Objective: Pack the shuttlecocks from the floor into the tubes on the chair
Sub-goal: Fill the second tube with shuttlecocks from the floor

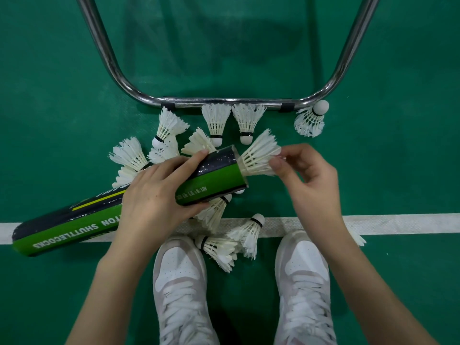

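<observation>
You are partway through at best: one white feathered shuttlecock [258,156] sits with its cork end inside the open mouth of the long green-and-black cardboard tube [214,178], its feather skirt still sticking out to the right. How many already lie inside the tube cannot be seen. Plenty remain loose on the green court floor [49,120]: several lie along the chrome tubular chair frame [224,102] at the far side, one sits off to the right by the frame's corner [311,119], a cluster lies at the left behind your left hand, and a few more rest near your white lace-up trainers [181,282] on the white court line [398,222].

Your left hand [159,195] wraps the tube about midway, thumb over the top and fingers curled underneath, holding it tilted with its mouth pointing right. Your right hand [306,175] pinches the feather tips of the entering shuttlecock between thumb and fingertips, wrist bent inward.
</observation>
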Motion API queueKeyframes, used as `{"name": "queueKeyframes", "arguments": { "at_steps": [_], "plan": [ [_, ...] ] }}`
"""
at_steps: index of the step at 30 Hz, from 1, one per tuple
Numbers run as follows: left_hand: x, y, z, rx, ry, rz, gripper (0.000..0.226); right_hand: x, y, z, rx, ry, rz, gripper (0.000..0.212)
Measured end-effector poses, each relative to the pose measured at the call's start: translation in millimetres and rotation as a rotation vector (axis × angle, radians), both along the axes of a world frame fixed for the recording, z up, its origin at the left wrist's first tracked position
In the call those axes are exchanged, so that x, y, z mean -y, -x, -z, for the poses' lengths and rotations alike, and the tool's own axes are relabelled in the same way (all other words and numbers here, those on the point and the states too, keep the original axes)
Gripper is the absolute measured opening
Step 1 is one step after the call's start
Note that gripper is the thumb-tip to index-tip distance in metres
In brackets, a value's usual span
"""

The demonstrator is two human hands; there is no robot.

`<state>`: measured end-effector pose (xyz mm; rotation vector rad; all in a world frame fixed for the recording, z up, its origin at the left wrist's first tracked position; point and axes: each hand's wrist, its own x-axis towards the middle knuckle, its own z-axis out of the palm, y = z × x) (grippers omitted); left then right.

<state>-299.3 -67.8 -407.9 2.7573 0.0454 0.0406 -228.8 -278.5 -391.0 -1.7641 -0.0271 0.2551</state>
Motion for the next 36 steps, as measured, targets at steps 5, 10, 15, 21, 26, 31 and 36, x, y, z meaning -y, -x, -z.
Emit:
{"name": "queueKeyframes", "arguments": {
  "at_steps": [5, 10, 15, 21, 26, 31, 36],
  "plan": [
    [7, -2, -2, 0.004, -0.02, 0.019, 0.082, -12, 10, 0, -0.053, -0.083, -0.095, 0.009],
    [7, -3, -2, 0.004, -0.029, 0.019, 0.083, -22, 22, 1, -0.054, -0.058, -0.151, 0.026],
    [9, -3, -2, 0.012, -0.035, 0.023, 0.082, -29, 26, -1, -0.016, 0.051, -0.151, 0.045],
    [9, -2, -2, 0.012, -0.026, 0.03, 0.083, -29, 23, -3, -0.071, 0.054, -0.123, 0.045],
    [10, -2, -1, 0.018, -0.04, 0.036, 0.084, -29, 23, -4, -0.12, 0.033, -0.158, 0.043],
    [12, -1, -1, 0.011, -0.039, 0.024, 0.083, -28, 23, -1, -0.142, 0.021, -0.219, 0.042],
    [12, 0, -1, 0.005, -0.034, 0.026, 0.083, -25, 22, 2, -0.162, 0.008, -0.324, 0.04]
  ]
}}
